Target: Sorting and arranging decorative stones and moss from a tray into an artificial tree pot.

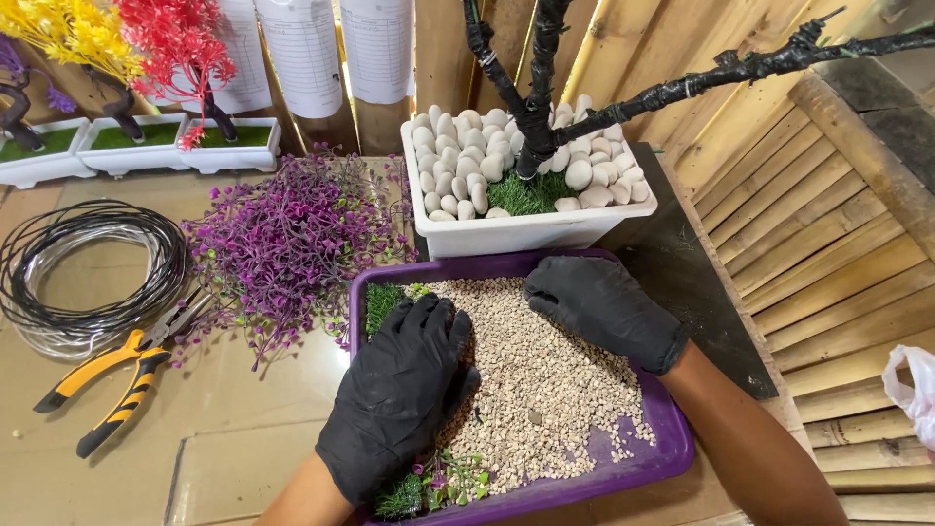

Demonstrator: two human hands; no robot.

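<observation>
In the purple tray (pixel 672 443): both gloved hands flat on pale gravel (pixel 545 390).
Left hand (pixel 404 390), right hand (pixel 599 307) open, gripping nothing; white pebble planter (pixel 526 232) just beyond.

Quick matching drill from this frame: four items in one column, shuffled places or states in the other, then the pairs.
Things:
1. left hand
2. right hand
3. pliers
4. white planter

Places or states:
A. lying on the brown tabletop beside the wire coil
B. gloved, palm down at the far edge of the gravel
C. holds white pebbles and a black wrapped trunk
D. gloved, flat on the gravel next to the green turf strip in the purple tray

Pairs: 1-D, 2-B, 3-A, 4-C
</observation>
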